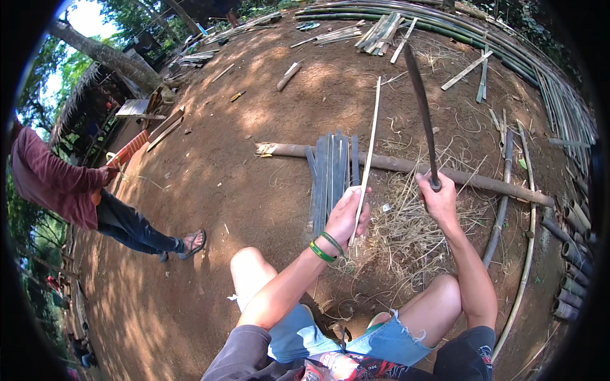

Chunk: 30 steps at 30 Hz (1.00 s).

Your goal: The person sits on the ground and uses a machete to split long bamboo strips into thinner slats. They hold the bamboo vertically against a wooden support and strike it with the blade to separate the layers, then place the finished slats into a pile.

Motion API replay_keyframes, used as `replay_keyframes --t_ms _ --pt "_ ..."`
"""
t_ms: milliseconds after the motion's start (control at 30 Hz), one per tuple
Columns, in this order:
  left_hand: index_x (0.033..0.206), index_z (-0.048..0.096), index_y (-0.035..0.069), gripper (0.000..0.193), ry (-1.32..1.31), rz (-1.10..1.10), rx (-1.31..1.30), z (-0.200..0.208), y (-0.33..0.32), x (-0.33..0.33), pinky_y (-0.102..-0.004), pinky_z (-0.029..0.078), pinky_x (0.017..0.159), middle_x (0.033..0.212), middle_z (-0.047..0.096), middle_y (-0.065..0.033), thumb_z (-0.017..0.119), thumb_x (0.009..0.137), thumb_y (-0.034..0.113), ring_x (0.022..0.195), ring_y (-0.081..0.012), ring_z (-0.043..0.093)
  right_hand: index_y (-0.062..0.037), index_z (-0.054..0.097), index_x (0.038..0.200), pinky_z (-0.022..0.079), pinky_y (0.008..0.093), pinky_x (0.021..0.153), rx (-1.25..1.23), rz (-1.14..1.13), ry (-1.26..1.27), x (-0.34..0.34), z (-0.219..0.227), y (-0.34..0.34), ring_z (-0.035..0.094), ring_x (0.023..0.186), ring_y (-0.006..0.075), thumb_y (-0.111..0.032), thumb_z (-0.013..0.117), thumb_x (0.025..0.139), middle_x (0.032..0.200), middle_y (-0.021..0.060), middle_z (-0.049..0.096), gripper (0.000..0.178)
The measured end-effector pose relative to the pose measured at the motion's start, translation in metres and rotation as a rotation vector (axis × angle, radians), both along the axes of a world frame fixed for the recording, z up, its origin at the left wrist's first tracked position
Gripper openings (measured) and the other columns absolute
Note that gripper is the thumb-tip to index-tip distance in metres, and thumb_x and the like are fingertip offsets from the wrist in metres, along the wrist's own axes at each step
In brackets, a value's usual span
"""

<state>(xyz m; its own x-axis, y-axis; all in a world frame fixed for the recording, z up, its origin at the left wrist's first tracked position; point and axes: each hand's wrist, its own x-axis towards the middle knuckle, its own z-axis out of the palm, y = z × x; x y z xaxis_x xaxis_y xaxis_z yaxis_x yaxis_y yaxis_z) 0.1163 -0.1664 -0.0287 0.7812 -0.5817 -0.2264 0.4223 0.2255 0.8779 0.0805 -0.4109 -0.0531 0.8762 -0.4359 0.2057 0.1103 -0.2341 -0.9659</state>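
My left hand (347, 216) is closed around a thin pale bamboo strip (373, 140), which stands nearly upright with its lower end below my fist. In my right hand (440, 198) I grip the handle of a machete (422, 95), its long dark blade pointing up and away from me. Strip and blade are apart. Just beyond my left hand, a bundle of dark grey slats (330, 178) leans on a wooden pole (406, 163) lying across the ground. Below and between my hands lies a heap of curly bamboo shavings (406, 235).
At the left a person (76, 184) in a maroon top stands holding an orange object (130, 151). Split bamboo pieces (380, 33) lie at the back, with long bamboo poles (406, 24) behind. Cut bamboo tubes (575, 270) are stacked at the right. A small yellow-handled tool (237, 96) lies on the dirt.
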Motion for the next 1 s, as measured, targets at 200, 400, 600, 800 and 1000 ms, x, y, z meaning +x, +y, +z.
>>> replay_keyframes --t_ms 200,400,600,800,1000 --pt "0.131 0.049 0.011 0.031 0.174 -0.035 -0.169 -0.001 -0.019 0.008 -0.0215 0.028 0.039 0.062 0.041 0.0023 0.035 0.110 0.030 0.042 -0.0067 0.036 0.0008 0.061 0.069 0.038 0.0359 0.048 -0.390 0.110 0.095 -0.013 0.021 0.017 0.047 0.047 0.0161 -0.029 0.074 0.087 0.051 0.0101 0.052 0.037" --pt "0.148 0.041 0.014 0.042 -0.011 0.006 -0.088 -0.003 -0.026 0.006 -0.0212 0.031 0.038 0.063 0.045 0.0019 0.038 0.110 0.030 0.043 -0.0065 0.039 -0.0025 0.064 0.069 0.047 0.0421 0.051 -0.591 0.281 0.000 -0.022 0.027 0.036 0.061 0.049 0.0329 -0.020 0.070 0.078 0.052 0.0157 0.056 0.021" --pt "0.153 0.036 0.010 0.049 -0.223 0.098 0.035 0.014 -0.025 0.000 -0.0202 0.035 0.038 0.065 0.050 0.0014 0.043 0.108 0.028 0.044 -0.0061 0.043 -0.0029 0.063 0.067 0.048 0.0406 0.049 -0.589 0.354 -0.026 -0.027 0.032 0.049 0.060 0.047 0.0306 -0.017 0.071 0.078 0.051 0.0132 0.057 0.020" --pt "0.146 0.043 0.010 0.042 0.052 0.034 -0.063 0.007 -0.016 -0.017 -0.0185 0.035 0.039 0.073 0.055 -0.0017 0.048 0.106 0.022 0.048 -0.0064 0.045 0.0004 0.056 0.065 0.037 0.0355 0.047 -0.537 0.214 -0.028 -0.035 0.059 0.042 0.043 0.044 0.0216 -0.020 0.076 0.083 0.049 0.0118 0.043 0.034" --pt "0.140 0.050 0.010 0.037 0.417 0.144 -0.188 -0.026 -0.016 -0.040 -0.0225 0.039 0.049 0.076 0.053 -0.0011 0.053 0.103 0.017 0.059 -0.0079 0.050 -0.0009 0.059 0.073 0.035 0.0287 0.048 -0.249 0.258 0.251 -0.064 0.101 0.054 0.043 0.054 0.0071 -0.029 0.075 0.089 0.057 -0.0021 0.052 0.036"
